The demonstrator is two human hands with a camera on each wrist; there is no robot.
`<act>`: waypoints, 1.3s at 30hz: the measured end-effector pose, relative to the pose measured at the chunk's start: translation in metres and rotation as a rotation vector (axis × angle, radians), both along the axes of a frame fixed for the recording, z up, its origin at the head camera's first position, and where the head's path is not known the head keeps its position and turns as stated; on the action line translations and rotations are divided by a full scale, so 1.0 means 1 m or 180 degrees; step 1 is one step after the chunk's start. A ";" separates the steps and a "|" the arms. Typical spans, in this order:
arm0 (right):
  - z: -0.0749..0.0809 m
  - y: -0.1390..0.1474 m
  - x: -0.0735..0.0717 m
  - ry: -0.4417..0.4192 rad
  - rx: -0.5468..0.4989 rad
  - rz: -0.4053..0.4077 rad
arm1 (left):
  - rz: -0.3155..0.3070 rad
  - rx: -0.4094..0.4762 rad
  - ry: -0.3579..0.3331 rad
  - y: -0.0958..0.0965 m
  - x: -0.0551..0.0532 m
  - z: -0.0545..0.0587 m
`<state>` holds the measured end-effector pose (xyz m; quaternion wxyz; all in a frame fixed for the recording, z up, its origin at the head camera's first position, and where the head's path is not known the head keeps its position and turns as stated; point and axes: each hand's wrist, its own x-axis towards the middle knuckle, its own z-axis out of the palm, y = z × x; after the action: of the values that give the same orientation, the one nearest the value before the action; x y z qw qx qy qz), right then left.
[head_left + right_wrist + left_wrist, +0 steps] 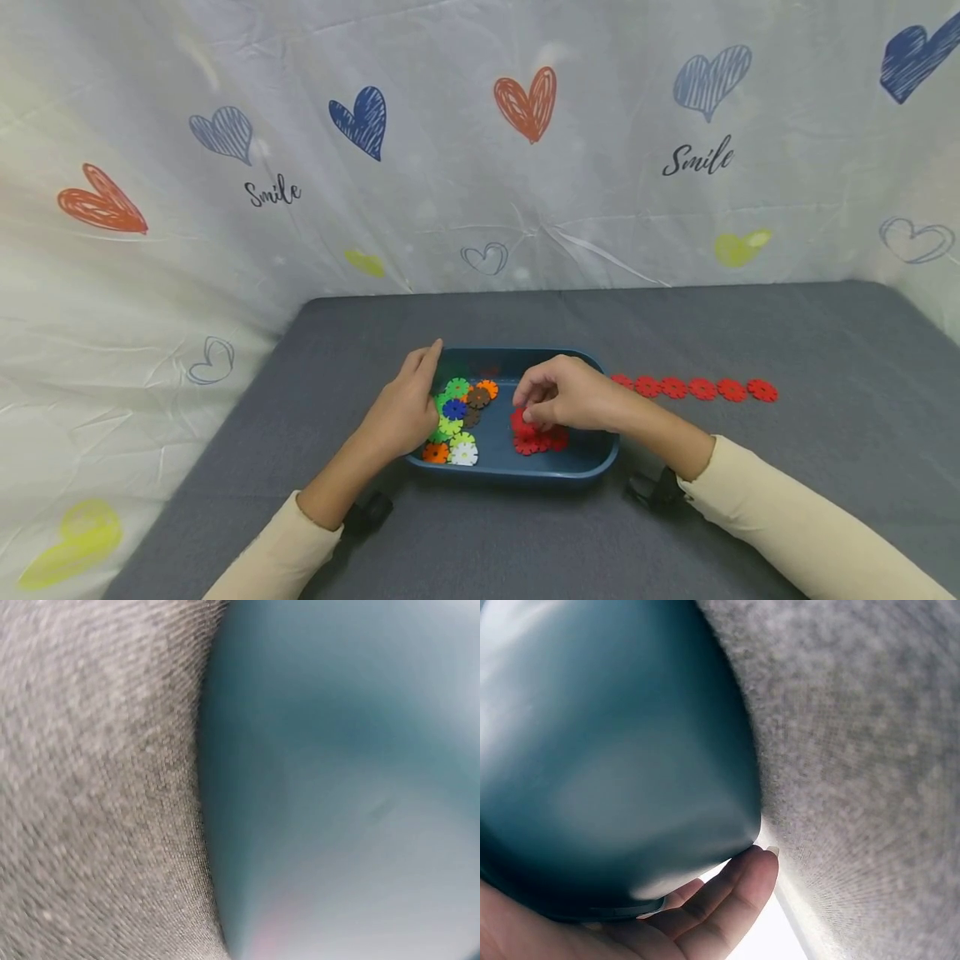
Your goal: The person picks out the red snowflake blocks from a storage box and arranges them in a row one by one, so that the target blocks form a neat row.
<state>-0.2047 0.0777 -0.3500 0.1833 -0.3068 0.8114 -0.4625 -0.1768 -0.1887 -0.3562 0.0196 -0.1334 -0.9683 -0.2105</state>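
Note:
A dark blue plastic tub (517,475) sits on the table. My left hand (401,412) grips its left end; in the left wrist view, the fingers (735,900) curl along the outside of the tub wall (630,765). Over the tub's right half is my right hand (573,396), with thumb and fingertips pinching a red notched disc (522,425) at a small red pile (536,443). Green, orange, brown, blue and white notched discs (454,409) lie in the left part, partly behind my left hand. Only the tub's blurred outer wall (337,787) and table cloth fill the right wrist view.
Right of the tub, a row of several red notched discs (702,388) runs along the grey tablecloth (787,467), its near end partly hidden by the tub and right hand. Behind the table hangs a white curtain (450,192) printed with hearts.

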 end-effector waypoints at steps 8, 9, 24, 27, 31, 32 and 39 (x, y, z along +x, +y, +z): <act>0.003 -0.001 0.001 -0.0111 0.0016 -0.0100 | 0.0033 -0.0007 -0.0037 0.000 0.001 0.001; 0.003 -0.001 0.001 -0.0139 0.0007 -0.0105 | 0.0040 -0.0006 -0.0048 0.000 0.001 0.002; 0.009 0.001 -0.003 -0.0802 -0.0316 -0.0166 | 0.0028 0.0003 0.0027 0.000 0.001 0.000; 0.010 0.002 -0.003 -0.0835 -0.0314 -0.0147 | 0.0022 -0.0012 0.0004 0.000 0.001 0.000; 0.013 0.005 -0.003 -0.0834 -0.0276 -0.0158 | 0.0017 -0.0007 -0.0012 0.000 0.001 0.000; 0.014 0.005 -0.003 -0.0837 -0.0265 -0.0168 | 0.0020 -0.0005 -0.0016 0.000 0.001 0.000; 0.021 0.013 -0.003 -0.0841 -0.0283 -0.0190 | 0.0051 -0.0011 0.0001 0.000 0.001 0.001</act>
<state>-0.2075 0.0907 -0.3291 0.2609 -0.2268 0.7677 -0.5396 -0.1754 -0.1885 -0.3553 0.0212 -0.1256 -0.9697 -0.2087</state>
